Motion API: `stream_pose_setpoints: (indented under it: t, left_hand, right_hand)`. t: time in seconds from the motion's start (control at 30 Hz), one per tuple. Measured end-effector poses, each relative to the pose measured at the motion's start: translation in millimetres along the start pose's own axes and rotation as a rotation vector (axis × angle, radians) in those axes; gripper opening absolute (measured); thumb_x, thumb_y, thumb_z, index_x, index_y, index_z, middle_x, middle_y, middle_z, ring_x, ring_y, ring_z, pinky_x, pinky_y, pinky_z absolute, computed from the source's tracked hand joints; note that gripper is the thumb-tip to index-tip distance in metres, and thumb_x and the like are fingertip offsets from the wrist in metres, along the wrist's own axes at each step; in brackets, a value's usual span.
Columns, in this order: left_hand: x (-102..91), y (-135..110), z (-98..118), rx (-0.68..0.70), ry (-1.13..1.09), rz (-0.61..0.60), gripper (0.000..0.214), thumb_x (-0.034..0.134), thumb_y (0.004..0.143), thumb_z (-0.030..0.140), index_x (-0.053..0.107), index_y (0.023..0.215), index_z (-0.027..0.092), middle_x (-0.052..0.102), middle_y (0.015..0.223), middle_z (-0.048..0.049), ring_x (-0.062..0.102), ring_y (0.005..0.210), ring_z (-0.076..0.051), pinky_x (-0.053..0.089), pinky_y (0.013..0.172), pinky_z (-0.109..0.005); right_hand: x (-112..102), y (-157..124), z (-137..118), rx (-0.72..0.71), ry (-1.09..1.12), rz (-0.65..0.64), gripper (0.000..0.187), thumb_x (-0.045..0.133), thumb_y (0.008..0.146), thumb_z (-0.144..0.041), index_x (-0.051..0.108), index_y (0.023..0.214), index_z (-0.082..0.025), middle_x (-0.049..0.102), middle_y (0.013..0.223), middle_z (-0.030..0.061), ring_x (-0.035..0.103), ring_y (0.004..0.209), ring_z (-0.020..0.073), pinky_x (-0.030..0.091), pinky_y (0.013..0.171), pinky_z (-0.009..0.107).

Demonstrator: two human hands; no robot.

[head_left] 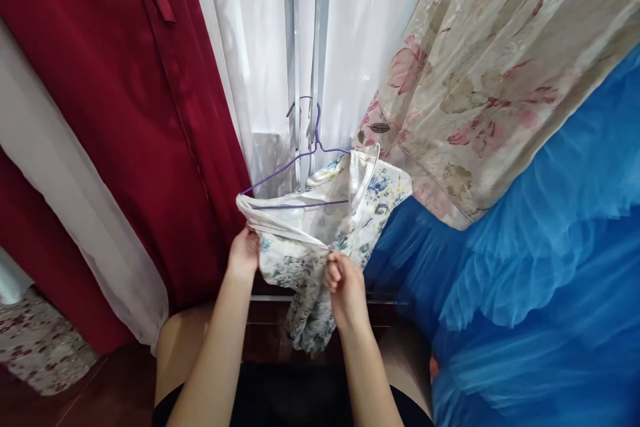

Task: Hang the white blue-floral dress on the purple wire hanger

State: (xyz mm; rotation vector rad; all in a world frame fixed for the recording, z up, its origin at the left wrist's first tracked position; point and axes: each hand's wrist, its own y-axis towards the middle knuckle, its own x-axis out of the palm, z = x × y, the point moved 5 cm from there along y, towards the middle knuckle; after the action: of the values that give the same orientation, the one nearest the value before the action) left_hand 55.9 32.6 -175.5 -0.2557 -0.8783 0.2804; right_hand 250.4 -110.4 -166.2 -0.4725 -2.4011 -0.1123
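A small white garment with blue and yellow flowers (345, 220) hangs over a purple wire hanger (305, 153) in front of a white sheer curtain (260, 33). My left hand (243, 253) is closed on the garment's left edge, just under the white trim. My right hand (345, 287) pinches the cloth at the garment's middle, fingers curled tight. The lower part of the garment dangles between my forearms. The hanger's hook points up by a metal window frame (306, 33).
A dark red garment (130, 107) and a pale one (75, 193) hang at the left. A cream floral cloth (500, 73) and a blue tulle skirt (540, 267) fill the right. Below lie my knees and a dark wooden floor (115, 393).
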Motion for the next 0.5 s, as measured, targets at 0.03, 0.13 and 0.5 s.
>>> stream_pose_setpoints:
  t: [0.03, 0.13, 0.5]
  left_hand:
    - [-6.1, -8, -14, 0.001, 0.01, -0.003, 0.019, 0.054, 0.089, 0.007, 0.058, 0.072, 0.015, 0.06, 0.061, -0.001, 0.064, 0.058, -0.013, 0.054, 0.068, -0.024]
    - [-24.5, -29, -47, 0.035, 0.049, -0.02, 0.007, 0.06, 0.09, 0.013, 0.063, 0.083, 0.014, 0.069, 0.074, -0.0032, 0.068, 0.065, -0.014, 0.055, 0.07, -0.026]
    - [20.4, -117, -63, 0.266, 0.501, -0.657, 0.027, 0.067, 0.092, 0.044, 0.069, 0.098, 0.019, 0.072, 0.103, -0.0068, 0.068, 0.097, -0.021, 0.051, 0.091, -0.032]
  right_hand:
    - [-16, 0, 4, 0.008, 0.089, 0.063, 0.024, 0.073, 0.075, -0.039, 0.06, 0.074, -0.019, 0.034, 0.048, -0.0115, 0.026, 0.04, 0.0052, 0.021, 0.038, 0.018]
    - [-63, -1, 11, -0.007, 0.214, 0.238, 0.023, 0.074, 0.071, -0.034, 0.054, 0.075, -0.021, 0.032, 0.052, -0.012, 0.03, 0.04, 0.0051, 0.027, 0.037, 0.015]
    - [-63, -17, -4, -0.292, -0.53, 0.024, 0.04, 0.072, 0.085, -0.039, 0.066, 0.121, -0.022, 0.069, 0.125, 0.0091, 0.061, 0.121, 0.0276, 0.049, 0.101, 0.039]
